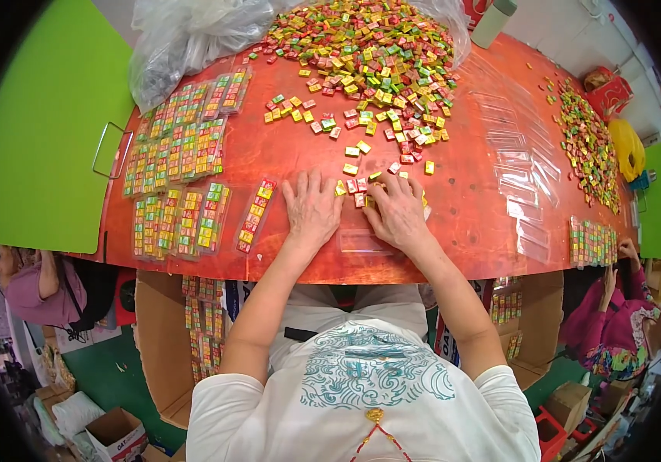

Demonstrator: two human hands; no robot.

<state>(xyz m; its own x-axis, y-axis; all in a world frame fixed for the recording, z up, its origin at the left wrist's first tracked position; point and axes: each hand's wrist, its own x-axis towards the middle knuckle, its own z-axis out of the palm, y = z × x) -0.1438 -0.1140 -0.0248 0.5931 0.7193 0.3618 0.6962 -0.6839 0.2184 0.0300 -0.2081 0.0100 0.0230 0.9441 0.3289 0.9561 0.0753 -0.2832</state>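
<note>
Between my two hands lies a small cluster of box-shaped, wrapped pieces [357, 186] in red and yellow, which look like candies. My left hand [315, 206] rests flat at the cluster's left side, fingers apart. On the right, my right hand [398, 209] bends over the pieces, thumb and fingers apart and touching some; its fingertips are partly hidden. Just nearer to me, a narrow clear plastic tray [363, 242] lies on the red table [438, 258]. Left of my left hand is a filled strip tray [256, 215] with a row of these pieces.
A large heap of pieces [376, 58] spreads at the back, beside clear plastic bags [192, 46]. Filled trays [180, 146] cover the left side. Clear trays [519, 169] lie to the right. Another person's hand [627, 248] is at the far right, near more filled trays [592, 242].
</note>
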